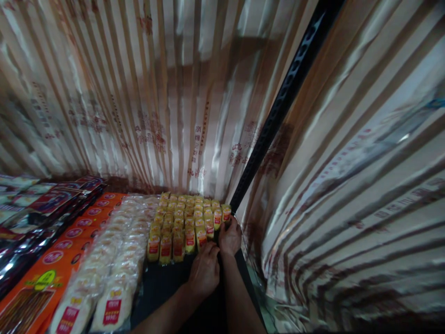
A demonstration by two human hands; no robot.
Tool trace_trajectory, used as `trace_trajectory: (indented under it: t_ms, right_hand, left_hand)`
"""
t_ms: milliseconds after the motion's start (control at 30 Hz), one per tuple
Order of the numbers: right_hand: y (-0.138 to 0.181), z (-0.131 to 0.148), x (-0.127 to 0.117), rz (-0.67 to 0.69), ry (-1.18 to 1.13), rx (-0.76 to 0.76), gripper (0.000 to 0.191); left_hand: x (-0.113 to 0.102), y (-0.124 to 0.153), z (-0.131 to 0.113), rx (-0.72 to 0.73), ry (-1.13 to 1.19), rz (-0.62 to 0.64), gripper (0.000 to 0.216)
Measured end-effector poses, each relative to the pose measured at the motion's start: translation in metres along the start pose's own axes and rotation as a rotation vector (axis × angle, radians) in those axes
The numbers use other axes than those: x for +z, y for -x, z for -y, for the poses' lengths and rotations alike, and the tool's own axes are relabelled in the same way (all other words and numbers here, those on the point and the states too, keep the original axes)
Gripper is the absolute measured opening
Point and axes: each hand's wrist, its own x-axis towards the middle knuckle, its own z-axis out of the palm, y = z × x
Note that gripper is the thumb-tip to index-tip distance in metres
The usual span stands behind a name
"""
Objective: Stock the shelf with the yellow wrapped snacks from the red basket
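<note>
Small yellow snack packs (pixel 179 218) with red labels stand close together in rows on a dark shelf (pixel 167 283). My left hand (pixel 206 268) is closed at the front of these rows, its bent fingertips against a yellow pack (pixel 201 237). Farther back, at the right end, my right hand (pixel 230 236) has its thumb and fingers around the lower part of another yellow pack (pixel 226 212). Both hands partly cover the packs they touch. Left of the yellow rows lie clear-wrapped pale round cakes (pixel 113 306) with red labels, in two overlapping rows.
Orange snack bags (pixel 57 260) overlap in a row farther left, beside dark shiny packages (pixel 21 255). A black perforated post (pixel 278 102) slants up from the shelf's back right corner. Pleated, printed plastic sheeting (pixel 167 93) hangs behind and along the right side.
</note>
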Motion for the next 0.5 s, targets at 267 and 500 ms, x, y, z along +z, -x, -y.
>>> trace_trajectory:
  t_ms: [267, 500]
  right_hand:
    - [-0.001, 0.000, 0.002, 0.139, 0.044, 0.117, 0.042]
    - [-0.001, -0.010, 0.011, 0.081, -0.137, -0.032, 0.043]
  left_hand:
    - [0.005, 0.003, 0.005, 0.029, 0.014, 0.016, 0.045]
    - [0.010, 0.005, 0.008, 0.007, 0.062, -0.010, 0.044]
